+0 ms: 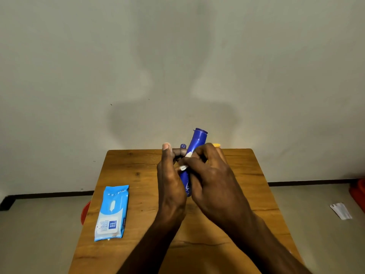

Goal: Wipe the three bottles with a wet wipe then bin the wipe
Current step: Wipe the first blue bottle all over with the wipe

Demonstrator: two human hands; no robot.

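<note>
A tall blue bottle [198, 139] is held tilted above the wooden table [138, 175], cap pointing away from me. My left hand [170, 180] grips its lower body. My right hand [211, 175] curls round the middle of the bottle with a white wet wipe [184, 166] pressed against it; only small bits of the wipe show. Behind my hands, the small blue cap of a second bottle [183, 145] and the yellow top of a third bottle [216, 144] peek out; their bodies are hidden.
A light blue pack of wet wipes [111, 213] lies flat on the table's left side. A red round object [85, 212] sits on the floor by the table's left edge. Another red thing [358, 192] and a white paper scrap [340, 211] lie on the floor at right.
</note>
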